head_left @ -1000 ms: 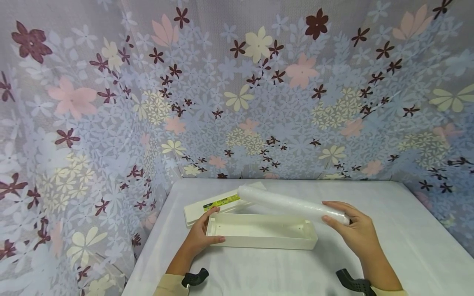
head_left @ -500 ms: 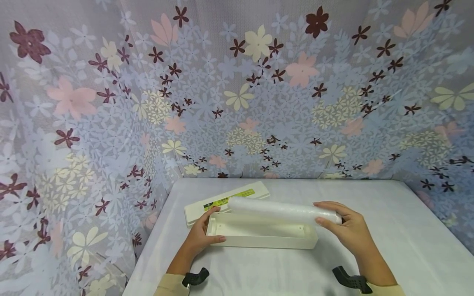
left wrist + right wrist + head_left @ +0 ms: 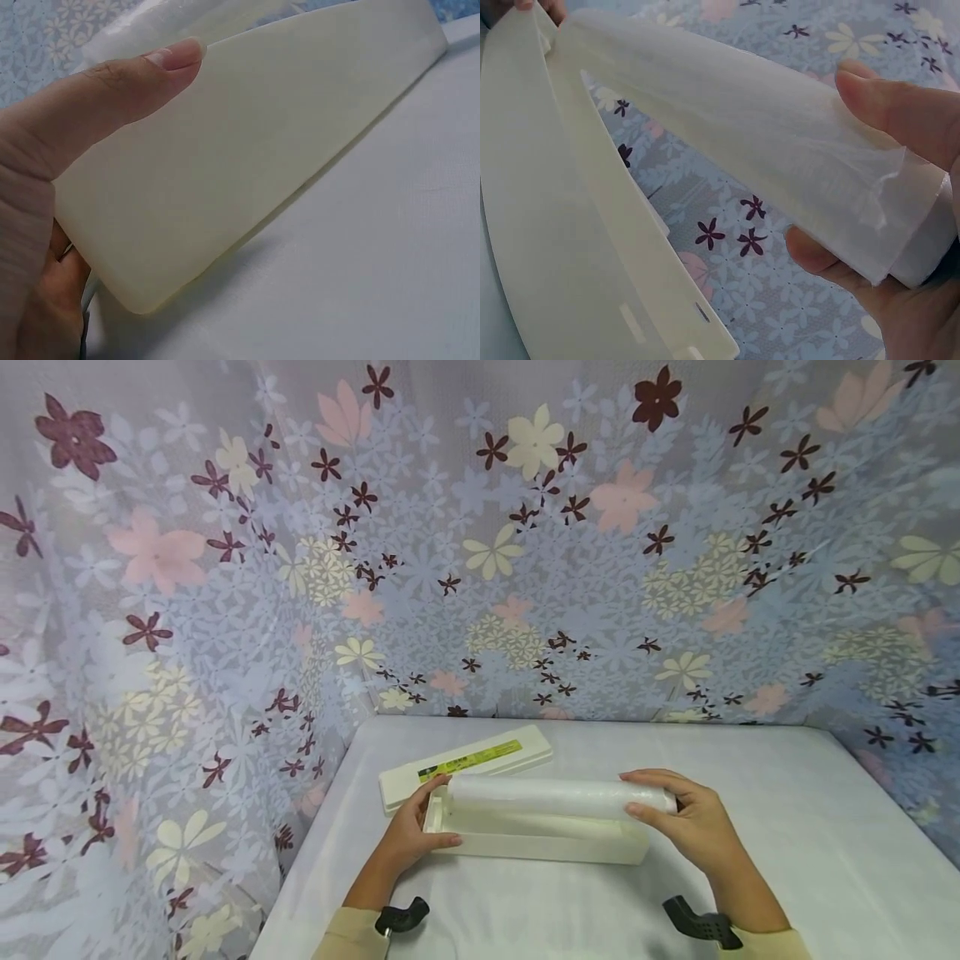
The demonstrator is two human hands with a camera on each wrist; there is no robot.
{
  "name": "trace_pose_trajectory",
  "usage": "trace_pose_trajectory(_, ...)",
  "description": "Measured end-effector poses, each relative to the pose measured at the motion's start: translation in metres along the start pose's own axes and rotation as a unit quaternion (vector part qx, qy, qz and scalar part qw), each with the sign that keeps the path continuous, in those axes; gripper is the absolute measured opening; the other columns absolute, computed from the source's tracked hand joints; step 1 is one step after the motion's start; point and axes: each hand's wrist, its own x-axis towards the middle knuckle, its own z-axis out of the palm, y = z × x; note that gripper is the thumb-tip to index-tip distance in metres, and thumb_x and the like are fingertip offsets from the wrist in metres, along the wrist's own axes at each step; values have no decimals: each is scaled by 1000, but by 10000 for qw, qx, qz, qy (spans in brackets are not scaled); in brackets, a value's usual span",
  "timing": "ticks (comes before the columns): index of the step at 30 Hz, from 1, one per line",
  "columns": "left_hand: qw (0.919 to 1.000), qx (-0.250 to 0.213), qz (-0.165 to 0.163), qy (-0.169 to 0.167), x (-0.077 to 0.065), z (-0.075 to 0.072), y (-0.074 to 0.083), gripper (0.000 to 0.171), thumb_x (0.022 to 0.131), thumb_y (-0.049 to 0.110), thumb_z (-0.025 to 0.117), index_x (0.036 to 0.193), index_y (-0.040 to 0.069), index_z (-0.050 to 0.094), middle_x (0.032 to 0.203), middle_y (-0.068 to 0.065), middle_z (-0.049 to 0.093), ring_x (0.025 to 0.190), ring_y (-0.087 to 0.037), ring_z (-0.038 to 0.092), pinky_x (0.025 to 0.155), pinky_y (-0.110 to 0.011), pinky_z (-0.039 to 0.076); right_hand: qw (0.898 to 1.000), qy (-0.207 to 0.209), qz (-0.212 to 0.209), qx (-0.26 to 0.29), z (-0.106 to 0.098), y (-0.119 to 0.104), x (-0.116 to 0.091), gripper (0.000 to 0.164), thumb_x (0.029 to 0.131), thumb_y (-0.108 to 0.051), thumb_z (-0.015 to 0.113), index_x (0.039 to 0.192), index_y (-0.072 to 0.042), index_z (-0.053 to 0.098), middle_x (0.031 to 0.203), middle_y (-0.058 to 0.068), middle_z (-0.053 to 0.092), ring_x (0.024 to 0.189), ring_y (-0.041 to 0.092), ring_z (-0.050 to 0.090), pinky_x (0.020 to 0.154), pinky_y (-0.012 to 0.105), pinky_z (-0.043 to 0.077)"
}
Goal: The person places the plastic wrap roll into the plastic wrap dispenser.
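My left hand grips the left end of a long cream plastic box, its thumb over the near wall and fingers at the far side. In the left wrist view the thumb presses on the box's wall. My right hand holds the right end of a roll of clear plastic film, thumb and fingers on opposite sides. The roll lies lengthwise over the box's opening, its left end down by the left hand. From the right wrist view, the roll slants up away from the box toward the right hand.
Behind the box lies a flat cream lid with a yellow-green label. A white cloth covers the table, and a flowered curtain hangs behind and to the left. Black wrist mounts sit on both sleeves.
The right hand has moved left and the roll with it; the roll's left end has come down toward the box's left end. The left hand keeps its grip on the box.
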Motion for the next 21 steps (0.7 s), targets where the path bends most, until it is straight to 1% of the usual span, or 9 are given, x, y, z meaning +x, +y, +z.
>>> trace_pose_trajectory(3, 10000, -68, -71, 17, 0, -1, 2, 102, 77, 2, 95, 162, 12, 40, 167, -6, 33, 139, -28, 47, 107, -37, 46, 10000, -67, -18, 25, 5, 0, 2, 37, 89, 7, 81, 125, 1, 74, 129, 18, 69, 113, 16, 68, 78, 28, 59)
trace_pose_trajectory(6, 9999, -13, -99, 69, 0, -2, 3, 101, 77, 2, 95, 162, 11, 41, 167, -7, 34, 137, -26, 48, 106, -34, 47, 9998, -163, -29, 58, 10, 1, 5, 37, 89, 7, 81, 125, 1, 74, 128, 18, 69, 112, 15, 68, 78, 29, 60)
trace_pose_trajectory(10, 9998, 104, -5, 151, 0, -1, 2, 99, 76, 1, 96, 160, 10, 44, 164, -8, 39, 135, -27, 50, 102, -30, 49, 9996, -256, 20, 97, 17, 2, 9, 37, 90, 5, 81, 126, 0, 74, 128, 20, 68, 112, 14, 68, 80, 29, 59)
trace_pose_trajectory(14, 9998, 66, 174, 98, 1, 0, 1, 99, 77, 0, 94, 160, 6, 42, 165, -11, 38, 140, -29, 45, 103, -29, 48, 9995, -296, 31, 134, 22, 4, 12, 36, 89, 5, 82, 125, -1, 76, 127, 19, 69, 109, 16, 69, 77, 29, 59)
trace_pose_trajectory(17, 9998, 30, 212, 52, 2, 1, 0, 101, 77, 0, 94, 161, 4, 39, 165, -12, 37, 145, -28, 40, 106, -28, 45, 9992, -361, 29, 192, 25, 6, 14, 36, 89, 6, 82, 124, 0, 75, 126, 19, 69, 108, 16, 69, 75, 29, 60)
trace_pose_trajectory(21, 9998, 0, 171, 62, 2, 1, 0, 102, 76, -1, 94, 161, 5, 39, 165, -11, 36, 144, -28, 42, 105, -28, 46, 9988, -406, 111, 262, 28, 8, 14, 35, 89, 4, 82, 124, 0, 75, 126, 20, 69, 111, 16, 68, 78, 30, 60)
